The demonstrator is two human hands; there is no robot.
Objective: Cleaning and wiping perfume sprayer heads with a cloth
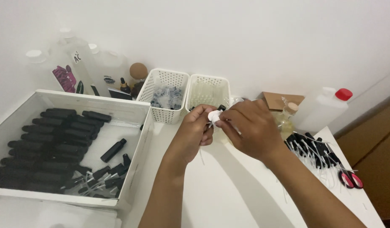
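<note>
Both hands, L hand [194, 131] & R hand [249, 126], fingers pinched on small white cap [214, 115].

1. Small white round part [213, 115] — pinched at the fingertips of both hands, held above the white table, just in front of the two white baskets.
2. A thin clear tube hangs below it — blurred, hard to make out.
</note>
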